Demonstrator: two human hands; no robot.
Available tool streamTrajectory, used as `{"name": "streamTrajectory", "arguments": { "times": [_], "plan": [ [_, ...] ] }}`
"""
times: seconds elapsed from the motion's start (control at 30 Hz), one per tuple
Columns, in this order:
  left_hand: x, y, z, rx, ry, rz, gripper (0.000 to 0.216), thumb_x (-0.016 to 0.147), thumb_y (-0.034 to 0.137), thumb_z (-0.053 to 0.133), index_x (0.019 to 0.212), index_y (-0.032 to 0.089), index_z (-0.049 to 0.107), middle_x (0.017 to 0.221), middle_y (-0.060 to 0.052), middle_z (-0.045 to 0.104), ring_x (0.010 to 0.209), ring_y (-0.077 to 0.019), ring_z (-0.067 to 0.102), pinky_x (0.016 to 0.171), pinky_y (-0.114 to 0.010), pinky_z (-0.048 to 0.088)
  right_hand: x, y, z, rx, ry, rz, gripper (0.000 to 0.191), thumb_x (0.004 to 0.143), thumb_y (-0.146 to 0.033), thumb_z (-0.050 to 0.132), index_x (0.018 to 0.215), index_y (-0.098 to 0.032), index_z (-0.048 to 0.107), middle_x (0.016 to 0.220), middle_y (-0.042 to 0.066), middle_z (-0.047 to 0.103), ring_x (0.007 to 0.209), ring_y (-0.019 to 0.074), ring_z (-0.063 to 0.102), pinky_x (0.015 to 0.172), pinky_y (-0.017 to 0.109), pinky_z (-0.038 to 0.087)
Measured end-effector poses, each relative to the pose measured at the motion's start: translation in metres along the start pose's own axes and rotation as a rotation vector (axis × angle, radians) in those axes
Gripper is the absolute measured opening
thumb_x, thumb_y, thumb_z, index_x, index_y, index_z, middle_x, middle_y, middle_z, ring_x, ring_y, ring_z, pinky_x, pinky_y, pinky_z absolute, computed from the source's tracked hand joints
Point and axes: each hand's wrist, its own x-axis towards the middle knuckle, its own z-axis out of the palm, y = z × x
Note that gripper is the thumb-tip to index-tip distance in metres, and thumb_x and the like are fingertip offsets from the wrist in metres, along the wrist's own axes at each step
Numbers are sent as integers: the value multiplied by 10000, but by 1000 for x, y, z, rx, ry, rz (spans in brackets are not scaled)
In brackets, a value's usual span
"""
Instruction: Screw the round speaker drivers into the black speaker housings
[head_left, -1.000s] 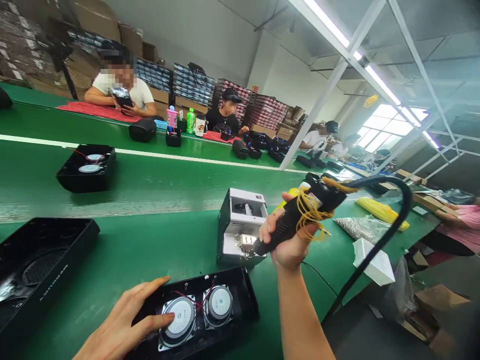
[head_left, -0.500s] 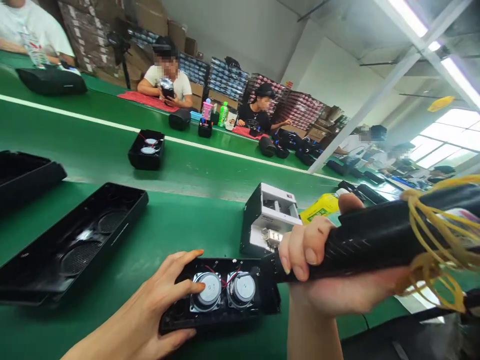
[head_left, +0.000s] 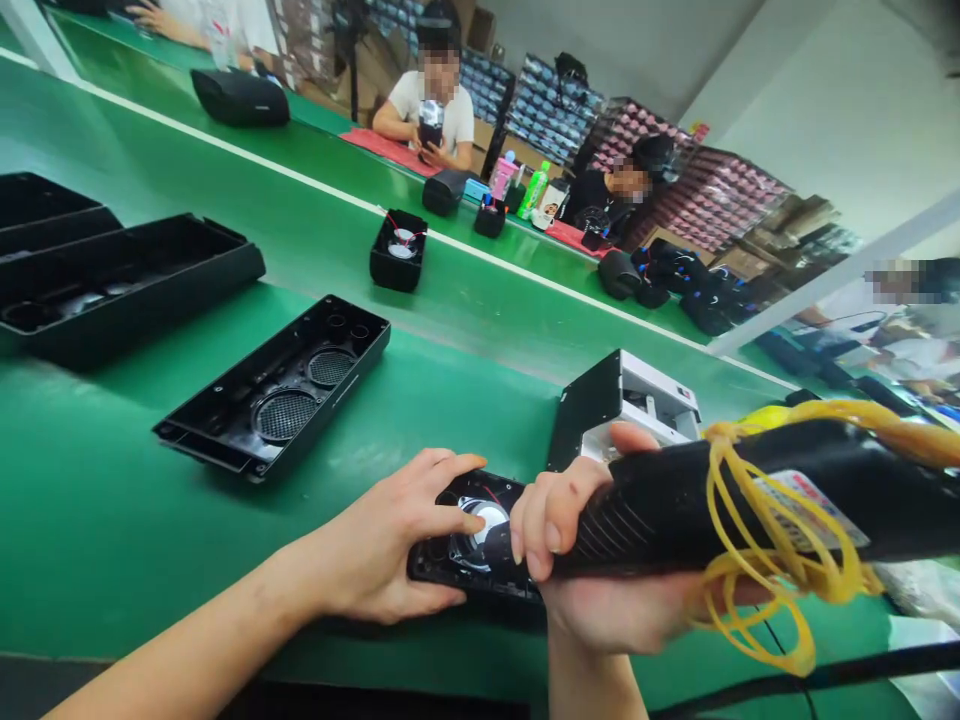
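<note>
The speaker housing (head_left: 472, 545) lies on the green table (head_left: 150, 520), directly before the person. It contains at least one round driver with red wiring; the remaining contents are covered by both hands. The left hand (head_left: 397, 545) grips the housing's left end, fingers curled over its edge. The right hand (head_left: 592, 570) is closed around the black electric screwdriver (head_left: 750, 500), which is wound with yellow rubber bands (head_left: 772, 560). The tool tip is hidden behind the fingers; whether it touches the housing cannot be determined.

An empty housing (head_left: 281, 395) with two grilles lies near, to the left. Two further shells (head_left: 112, 285) lie beyond, partly cut off by the frame edge. A white-fronted box unit (head_left: 622, 405) stands just behind the hands, partly obscured.
</note>
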Motion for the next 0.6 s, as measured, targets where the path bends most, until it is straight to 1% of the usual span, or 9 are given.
{"name": "streamTrajectory", "arguments": {
  "times": [0.13, 0.33, 0.5, 0.6],
  "plan": [
    [4, 8, -1, -5, 21, 21, 503, 717, 313, 920, 1190, 326, 748, 1581, -47, 469, 1373, -351, 482, 1142, -541, 509, 1, -5, -2, -45, 4, 8, 644, 898, -849, 574, 1241, -323, 718, 596, -61, 555, 338, 117, 445, 332, 247, 430],
    [8, 13, 0, -16, 27, 41, 505, 724, 328, 920, 1198, 325, 744, 1582, -37, 455, 1371, -330, 480, 1160, -510, 486, 1, -7, -6, -71, 0, 29, 715, 914, -892, 467, 1246, -307, 708, 591, -52, 563, 344, 124, 450, 345, 248, 417],
    [10, 16, -1, -28, 32, 41, 482, 726, 325, 915, 1178, 315, 747, 1582, -42, 458, 1380, -326, 476, 1167, -499, 479, 0, -8, -9, -57, -8, 53, 686, 880, -867, 574, 1271, -319, 703, 591, -58, 582, 360, 127, 465, 376, 245, 417],
    [10, 17, 0, -34, 35, 43, 462, 730, 321, 908, 1163, 308, 748, 1582, -40, 456, 1371, -316, 480, 1163, -491, 482, 0, -7, -10, -59, -24, 51, 689, 897, -868, 539, 1278, -316, 697, 595, -61, 582, 362, 124, 470, 384, 245, 424]
  ]
}}
